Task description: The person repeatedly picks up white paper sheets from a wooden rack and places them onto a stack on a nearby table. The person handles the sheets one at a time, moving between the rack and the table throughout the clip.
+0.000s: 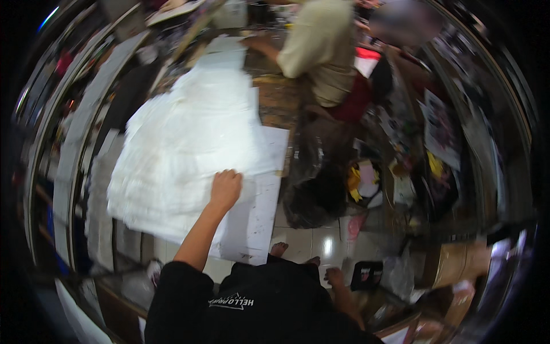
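A broad, uneven pile of thin white sheets [177, 137] covers the work table, fanned in many layers. My left hand [227, 188] rests on the pile's near right part with its fingers curled in; the fingertips are hidden, so whatever they may pinch does not show. Under the pile's right side lies a larger white board or sheet [260, 212] with faint dark marks. My right hand [334, 277] hangs low beside my body, away from the table. Its fingers are small and blurred, and no held thing is visible there.
Across the table's far end, a person in a beige shirt [321, 40] reaches toward the sheets. A dark plastic bag [315, 195] stands on the tiled floor right of the table. Shelving [97, 97] lines the left; a cardboard box [461, 264] sits at right.
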